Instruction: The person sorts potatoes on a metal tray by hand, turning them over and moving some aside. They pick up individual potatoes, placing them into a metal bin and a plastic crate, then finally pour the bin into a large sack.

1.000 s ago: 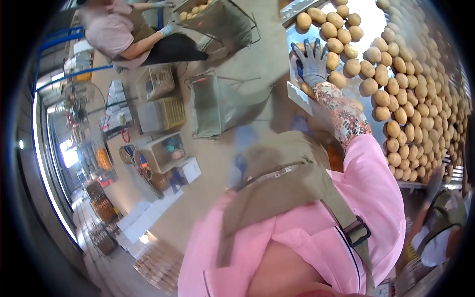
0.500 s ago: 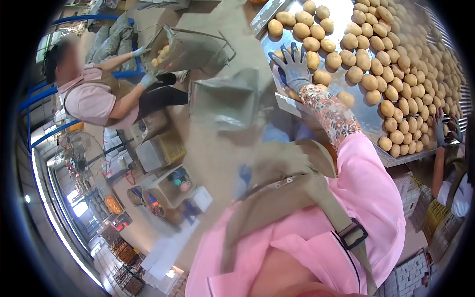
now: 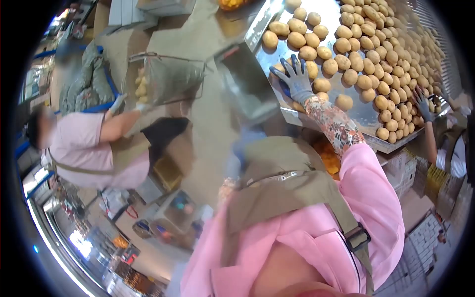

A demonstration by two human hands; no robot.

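Observation:
My right hand (image 3: 298, 81), in a grey and blue glove, lies with spread fingers on potatoes (image 3: 296, 39) near the left edge of a metal table (image 3: 334, 74). My left hand (image 3: 235, 161) is a blue-grey blur in front of my apron, its fingers not readable. Above it, a grey bin (image 3: 247, 81) stands tilted and blurred against the table's edge; whether my left hand touches it cannot be made out. More potatoes are heaped toward the table's right side.
At left, a co-worker (image 3: 94, 143) bends with gloved hands by a bag of potatoes (image 3: 173, 76) on a frame. Another person's gloved hand (image 3: 423, 105) touches potatoes at the right. Filled sacks (image 3: 89, 79) and a floor box (image 3: 175, 213) stand at left.
The grey bin has shifted up and right, closer to the table, and tilted. My left hand has moved up slightly. The left co-worker and the bag frame appear lower and further left.

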